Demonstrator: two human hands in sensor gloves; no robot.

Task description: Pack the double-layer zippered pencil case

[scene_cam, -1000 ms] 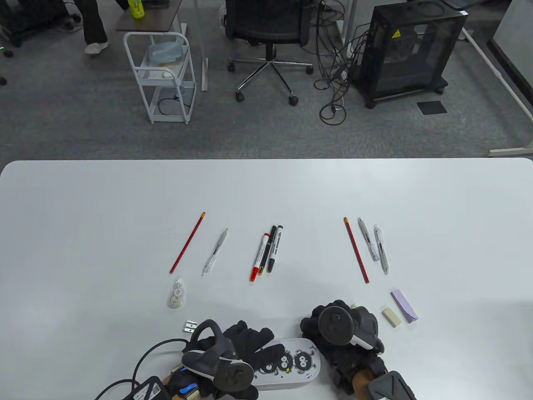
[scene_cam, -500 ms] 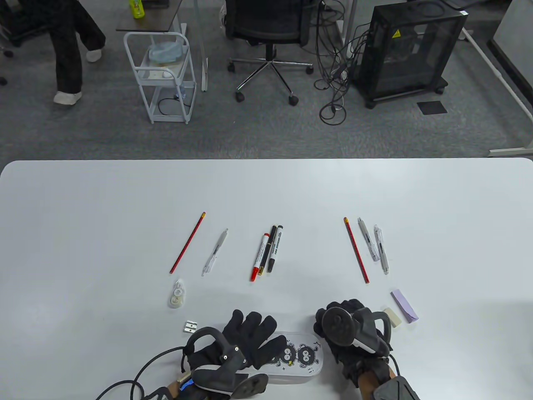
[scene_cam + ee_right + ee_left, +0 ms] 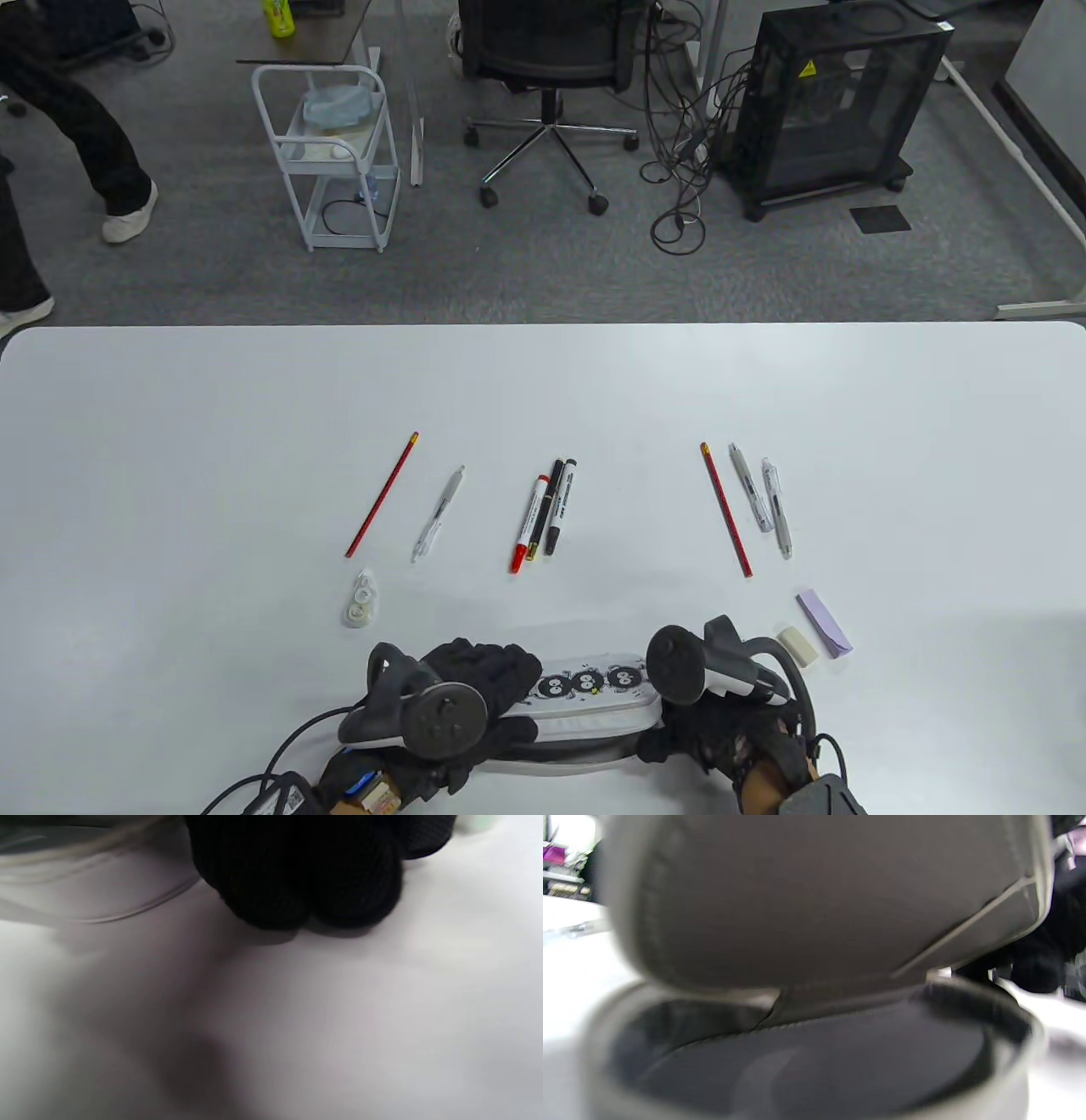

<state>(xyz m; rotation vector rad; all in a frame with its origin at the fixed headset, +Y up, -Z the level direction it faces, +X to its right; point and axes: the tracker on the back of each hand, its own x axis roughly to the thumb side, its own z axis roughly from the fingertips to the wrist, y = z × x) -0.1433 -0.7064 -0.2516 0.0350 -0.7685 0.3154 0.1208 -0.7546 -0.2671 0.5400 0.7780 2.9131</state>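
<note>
The white pencil case [image 3: 594, 709] with black soot-sprite prints lies at the table's front edge, its lid tilted up and open. The left wrist view shows the grey inside of the lid [image 3: 814, 899] above the dark base compartment [image 3: 814, 1065]. My left hand [image 3: 479, 683] grips the lid's left end. My right hand [image 3: 721, 730] holds the case's right end, and its curled fingers [image 3: 305, 878] touch the table beside the case wall [image 3: 85, 887].
Farther back on the table lie a red pencil [image 3: 382, 495], a white pen [image 3: 439, 514], three markers [image 3: 543, 518], a second red pencil [image 3: 726, 509], two pens [image 3: 764, 503], correction tape [image 3: 361, 598], a white eraser [image 3: 797, 645] and a purple block [image 3: 824, 622].
The case lid has swung up from flat to open. My left hand moved from lying on top of the case to gripping the lid's left end. My right hand dropped to the case's right end.
</note>
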